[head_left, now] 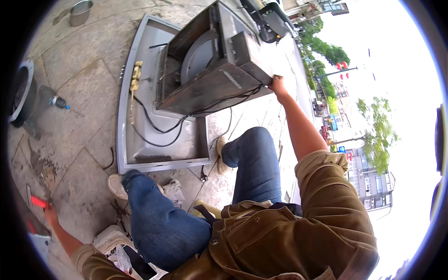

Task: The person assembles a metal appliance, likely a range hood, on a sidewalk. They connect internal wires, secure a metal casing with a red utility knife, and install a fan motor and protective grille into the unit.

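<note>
A dirty range hood stands in front of me, its grey pan-shaped base [163,165] on the pavement and its dark metal fan housing [233,74] rising from it. My right hand [279,87] grips the upper corner of that housing, its fingers closed around the edge next to a black cable [219,99]. A round grey fan casing [198,56] shows through the housing's open side. Far off at the lower left, my left hand [50,215] is closed on a red-handled tool [39,202] with a narrow metal blade; its exact kind is unclear.
A power drill [58,101] lies on the paving at left, beside a round grey part [24,91]. A metal pot [80,12] stands at far left. Near my left leg are a dark phone-like slab [140,265] and a white rag [173,192]. A scooter [273,21] is parked beyond.
</note>
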The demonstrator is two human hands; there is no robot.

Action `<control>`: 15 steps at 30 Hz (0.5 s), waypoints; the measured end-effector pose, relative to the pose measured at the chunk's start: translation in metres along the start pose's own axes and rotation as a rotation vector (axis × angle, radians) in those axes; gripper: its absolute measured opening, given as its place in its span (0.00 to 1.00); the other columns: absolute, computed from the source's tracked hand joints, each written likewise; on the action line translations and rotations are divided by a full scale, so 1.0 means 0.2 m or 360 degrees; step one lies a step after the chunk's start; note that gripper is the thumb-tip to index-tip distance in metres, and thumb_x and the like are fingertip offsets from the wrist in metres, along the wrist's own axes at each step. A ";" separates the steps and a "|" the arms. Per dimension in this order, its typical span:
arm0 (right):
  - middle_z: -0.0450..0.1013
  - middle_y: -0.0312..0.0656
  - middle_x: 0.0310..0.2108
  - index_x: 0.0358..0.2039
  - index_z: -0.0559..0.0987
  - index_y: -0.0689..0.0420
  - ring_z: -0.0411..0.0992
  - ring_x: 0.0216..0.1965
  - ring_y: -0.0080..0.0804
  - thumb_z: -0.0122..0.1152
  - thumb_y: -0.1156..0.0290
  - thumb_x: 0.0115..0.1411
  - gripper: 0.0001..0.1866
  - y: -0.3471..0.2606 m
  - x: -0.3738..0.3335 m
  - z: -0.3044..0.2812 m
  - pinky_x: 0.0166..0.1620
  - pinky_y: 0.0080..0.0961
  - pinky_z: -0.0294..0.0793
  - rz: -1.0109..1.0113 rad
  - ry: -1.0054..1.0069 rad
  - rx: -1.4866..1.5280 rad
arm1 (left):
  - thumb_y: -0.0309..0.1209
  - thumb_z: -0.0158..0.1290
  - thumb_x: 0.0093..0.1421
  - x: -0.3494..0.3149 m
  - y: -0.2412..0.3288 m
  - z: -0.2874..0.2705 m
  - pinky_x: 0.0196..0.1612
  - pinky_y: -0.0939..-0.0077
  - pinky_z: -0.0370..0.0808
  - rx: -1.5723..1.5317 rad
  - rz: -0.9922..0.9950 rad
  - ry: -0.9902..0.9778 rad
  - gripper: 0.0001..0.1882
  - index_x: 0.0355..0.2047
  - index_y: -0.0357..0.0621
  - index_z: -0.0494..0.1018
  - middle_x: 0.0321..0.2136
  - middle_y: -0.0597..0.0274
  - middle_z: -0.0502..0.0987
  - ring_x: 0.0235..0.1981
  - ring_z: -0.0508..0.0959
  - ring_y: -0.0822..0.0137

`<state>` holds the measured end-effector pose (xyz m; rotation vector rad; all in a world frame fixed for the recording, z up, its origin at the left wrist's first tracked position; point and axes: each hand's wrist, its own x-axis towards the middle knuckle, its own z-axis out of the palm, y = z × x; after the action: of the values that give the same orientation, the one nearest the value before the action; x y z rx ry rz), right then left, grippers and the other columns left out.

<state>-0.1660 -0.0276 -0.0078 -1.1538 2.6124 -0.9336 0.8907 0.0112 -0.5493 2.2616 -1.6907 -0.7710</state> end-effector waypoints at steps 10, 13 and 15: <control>0.75 0.64 0.36 0.33 0.80 0.67 0.74 0.42 0.59 0.44 0.67 0.58 0.18 -0.19 -0.27 -0.13 0.48 0.45 0.73 -0.0061 0.0182 -0.0653 | 0.43 0.46 0.65 -0.13 0.58 -0.04 0.45 0.63 0.75 -0.0951 -0.0478 0.0586 0.22 0.57 0.49 0.70 0.47 0.53 0.77 0.47 0.77 0.55; 0.75 0.63 0.36 0.32 0.80 0.67 0.75 0.41 0.58 0.45 0.68 0.57 0.17 -0.17 -0.27 -0.17 0.48 0.45 0.73 -0.0013 0.0187 -0.0602 | 0.42 0.53 0.60 -0.29 0.72 -0.10 0.50 0.60 0.70 -0.1271 -0.0372 0.0643 0.27 0.58 0.48 0.67 0.50 0.50 0.74 0.48 0.74 0.58; 0.76 0.63 0.36 0.31 0.80 0.67 0.75 0.41 0.58 0.47 0.68 0.56 0.16 -0.17 -0.26 -0.15 0.47 0.44 0.74 -0.0040 0.0195 -0.0585 | 0.44 0.59 0.54 -0.40 0.78 -0.20 0.56 0.53 0.65 -0.0845 -0.0312 0.0557 0.32 0.58 0.51 0.66 0.51 0.47 0.72 0.50 0.71 0.56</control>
<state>-0.1186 0.0068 0.0302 -1.2427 2.9632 -0.5554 0.7668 0.0320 -0.4204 2.0435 -0.9785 -0.7054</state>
